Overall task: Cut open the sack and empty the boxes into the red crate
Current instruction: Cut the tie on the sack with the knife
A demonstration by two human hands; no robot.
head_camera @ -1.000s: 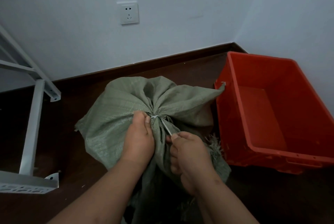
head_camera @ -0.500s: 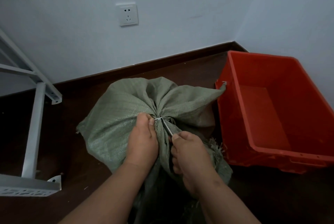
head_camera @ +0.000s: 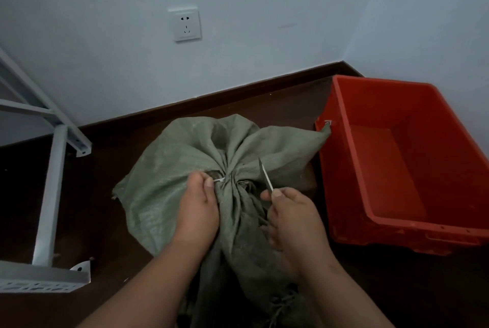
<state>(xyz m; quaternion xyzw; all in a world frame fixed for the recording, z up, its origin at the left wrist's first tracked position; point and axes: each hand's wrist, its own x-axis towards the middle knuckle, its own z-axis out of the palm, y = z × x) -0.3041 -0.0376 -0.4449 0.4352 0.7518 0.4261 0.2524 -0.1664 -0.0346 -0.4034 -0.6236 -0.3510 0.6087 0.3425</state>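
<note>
A green woven sack (head_camera: 172,169) lies on the dark floor, its neck gathered and bound by a white tie (head_camera: 221,180). My left hand (head_camera: 197,208) pinches the gathered neck beside the tie. My right hand (head_camera: 293,219) holds a small knife, and the thin blade (head_camera: 265,174) points up and away, a little to the right of the tie and clear of it. The red crate (head_camera: 341,169) stands to the right of the sack with nothing inside, and a corner of the sack touches its near-left rim. No boxes are visible; the sack hides its contents.
A white metal frame (head_camera: 50,195) stands on the floor to the left. White walls meet in a corner behind the crate, with a dark skirting board (head_camera: 238,92) and a wall socket (head_camera: 185,24).
My right hand has drawn the blade away from the tie to the right. The left hand has kept its grip on the neck. The view has shifted slightly.
</note>
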